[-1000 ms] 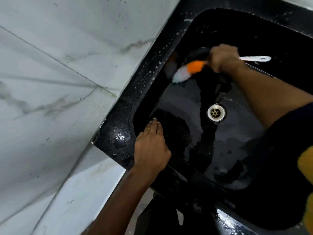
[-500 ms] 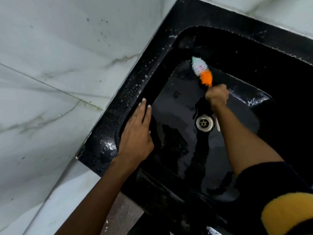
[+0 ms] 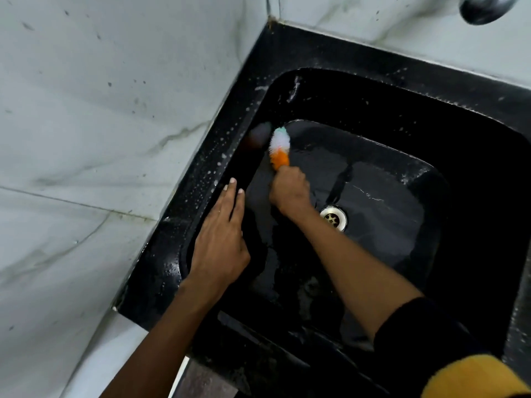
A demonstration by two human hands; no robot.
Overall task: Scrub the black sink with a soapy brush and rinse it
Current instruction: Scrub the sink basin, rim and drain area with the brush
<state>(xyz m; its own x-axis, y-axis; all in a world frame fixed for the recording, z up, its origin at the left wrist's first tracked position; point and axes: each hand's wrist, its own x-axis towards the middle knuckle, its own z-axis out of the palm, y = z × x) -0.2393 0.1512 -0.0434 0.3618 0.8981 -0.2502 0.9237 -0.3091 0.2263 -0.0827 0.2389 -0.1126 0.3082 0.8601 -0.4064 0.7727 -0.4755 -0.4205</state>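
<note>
The black sink (image 3: 324, 50) fills the right of the head view, wet, with soap flecks along its left rim. A metal drain (image 3: 333, 218) sits in the basin floor. My right hand (image 3: 290, 191) is closed around the handle of a brush (image 3: 279, 149) with orange and white bristles. The bristle head presses against the basin's far-left inner wall. My left hand (image 3: 222, 239) lies flat, fingers together, on the sink's left rim and inner edge, a short way from the brush hand.
White marble-pattern tiles (image 3: 100, 139) cover the wall to the left and behind the sink. A metal tap spout (image 3: 482, 7) shows at the top right corner. The sink's front edge is near my body.
The brush has swung from the back wall toward the basin's left inner wall. My right hand moved left, close to my left hand. The view shifted, showing more of the sink's back corner.
</note>
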